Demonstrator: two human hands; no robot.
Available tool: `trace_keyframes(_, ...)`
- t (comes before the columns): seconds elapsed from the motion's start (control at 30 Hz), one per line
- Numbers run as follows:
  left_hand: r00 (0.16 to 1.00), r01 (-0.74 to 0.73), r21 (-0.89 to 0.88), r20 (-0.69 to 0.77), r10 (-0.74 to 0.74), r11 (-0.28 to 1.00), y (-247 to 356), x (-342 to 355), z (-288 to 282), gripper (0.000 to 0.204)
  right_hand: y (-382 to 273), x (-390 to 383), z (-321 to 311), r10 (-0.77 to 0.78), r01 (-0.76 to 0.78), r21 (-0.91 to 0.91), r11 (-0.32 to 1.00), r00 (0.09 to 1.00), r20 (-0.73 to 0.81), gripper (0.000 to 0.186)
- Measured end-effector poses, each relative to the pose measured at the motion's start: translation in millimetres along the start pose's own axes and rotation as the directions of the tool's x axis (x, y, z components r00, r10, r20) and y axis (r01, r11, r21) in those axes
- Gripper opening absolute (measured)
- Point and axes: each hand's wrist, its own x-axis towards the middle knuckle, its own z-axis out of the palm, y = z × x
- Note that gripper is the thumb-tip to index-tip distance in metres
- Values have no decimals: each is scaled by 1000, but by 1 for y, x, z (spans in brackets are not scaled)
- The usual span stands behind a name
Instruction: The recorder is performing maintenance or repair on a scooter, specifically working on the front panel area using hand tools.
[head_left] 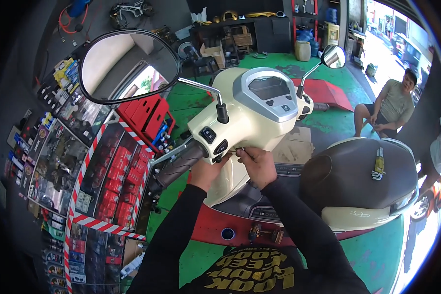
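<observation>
A cream scooter point(215, 81) stands in front of me, its silver-framed dash point(272, 93) facing up. Both my hands are at the underside of its handlebar cover, just right of the left grip point(181, 164) and the switch cluster point(214, 139). My left hand point(208, 172) reaches up under the switches; its fingers are mostly hidden. Close beside it, my right hand point(257, 165) is closed, thumb and fingers bent together against the cover's lower edge. Whatever they grip is too small to make out. A folding hex key set point(379, 164) lies on the brown seat point(338, 171).
Left of me stands a glass display case point(108, 176) edged in red-and-white tape, beside a red tool cabinet point(144, 115). A power drill point(255, 232) rests on the red platform point(206, 232). A person point(389, 105) sits at the right. The left mirror point(130, 66) juts out.
</observation>
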Motion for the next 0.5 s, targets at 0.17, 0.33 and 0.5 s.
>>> trace_keyframes(0.17, 992, -122, -95, -29, 120, 988, -18, 12, 16, 39, 5, -1, 3, -23, 22, -26, 999, 1000, -13, 20)
trace_keyframes(0.33, 992, -126, -81, -9, 126, 989, -26, 10, 22, 38, -11, 4, 2, 20, -20, -82, 996, 1000, 7, 21)
trace_keyframes(0.5, 978, -200, -15, -63, 199, 980, -39, 9, 35, 36, -35, 15, -3, 330, -333, 10, 943, 938, 107, 23)
